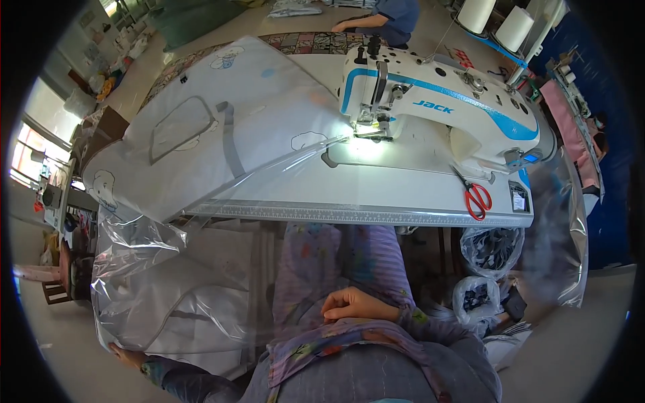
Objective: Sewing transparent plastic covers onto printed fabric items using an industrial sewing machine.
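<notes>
Likely aligning: white sheet upper left, edge at sewing machine. Left hand lower left by clear film, right hand curled lower centre; can't tell either grip. Next probably needs steady feed.

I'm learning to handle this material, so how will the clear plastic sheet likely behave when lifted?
The clear plastic sheet is probably floppy: it creases and sags below the table. Its bright glare suggests a smooth, perhaps slippery surface. Being see-through and apparently thin, it's probably light for its size.
</notes>
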The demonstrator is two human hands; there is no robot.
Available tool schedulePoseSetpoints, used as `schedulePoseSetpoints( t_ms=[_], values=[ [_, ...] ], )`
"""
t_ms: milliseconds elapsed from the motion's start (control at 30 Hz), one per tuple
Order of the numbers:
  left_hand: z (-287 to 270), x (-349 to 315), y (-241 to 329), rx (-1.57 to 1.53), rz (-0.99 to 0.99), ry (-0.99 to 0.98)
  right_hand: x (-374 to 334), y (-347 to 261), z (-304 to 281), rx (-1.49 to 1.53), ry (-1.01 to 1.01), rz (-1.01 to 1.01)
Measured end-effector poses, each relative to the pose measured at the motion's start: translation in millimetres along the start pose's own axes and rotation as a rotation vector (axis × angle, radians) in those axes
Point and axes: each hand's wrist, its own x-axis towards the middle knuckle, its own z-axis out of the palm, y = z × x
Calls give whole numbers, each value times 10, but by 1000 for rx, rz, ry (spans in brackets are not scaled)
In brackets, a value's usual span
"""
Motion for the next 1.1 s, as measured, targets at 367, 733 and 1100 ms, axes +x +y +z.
schedulePoseSetpoints(
  t_ms=[367, 733, 1100],
  values=[
    [-26, -120, -117, 644, 551, -25, -9, 1, -39, 52, 11, -63],
    [458, -560, 421, -139, -19, 21, 178, 66, -107, 96, 112, -74],
    [576, -164, 108, -35, 118, -104, 231, 1, -186, 185, 237, -141]
  ],
)
